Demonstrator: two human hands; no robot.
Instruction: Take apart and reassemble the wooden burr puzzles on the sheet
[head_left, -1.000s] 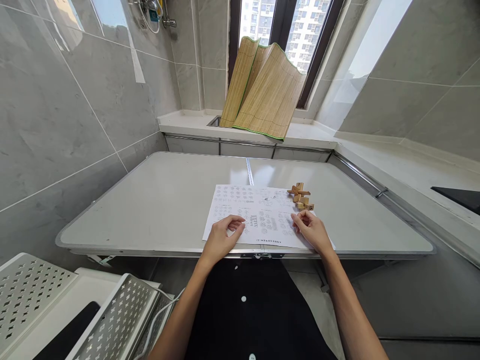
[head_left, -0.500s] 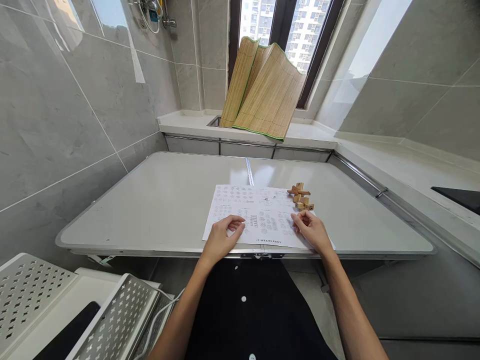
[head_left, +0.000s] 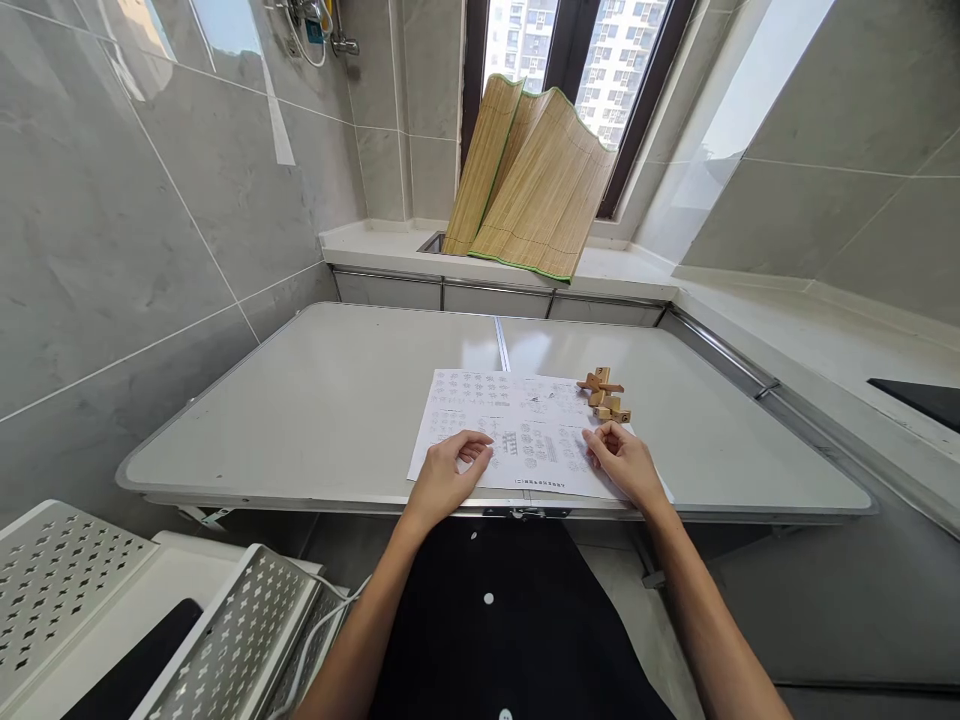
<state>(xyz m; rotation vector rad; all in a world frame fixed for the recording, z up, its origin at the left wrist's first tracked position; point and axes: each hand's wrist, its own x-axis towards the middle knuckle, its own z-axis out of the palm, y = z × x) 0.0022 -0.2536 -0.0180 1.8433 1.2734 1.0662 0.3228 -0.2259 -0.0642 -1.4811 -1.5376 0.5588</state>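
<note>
A white sheet of paper [head_left: 465, 460] printed with rows of small line diagrams lies on the table in front of me. On its left part rests my left hand [head_left: 453, 468], fingers loosely bent, thumb apart from them, holding nothing. My right hand [head_left: 624, 462] lies over the sheet's lower right, fingers loosely curled, with nothing visible in them. Just beyond that hand, several small wooden blocks [head_left: 600, 384] with notched shapes sit in a loose cluster at the paper's upper right edge. Neither hand touches them.
The white folding table [head_left: 300, 420] has a seam down its middle and a metal latch [head_left: 525, 513] at the front. A bamboo mat [head_left: 540, 190] leans against the window on the ledge. Perforated white racks [head_left: 232, 630] stand at lower left, with a cable [head_left: 315, 630].
The whole view has shifted very slightly. Both hands, the paper and the wooden blocks keep their places.
</note>
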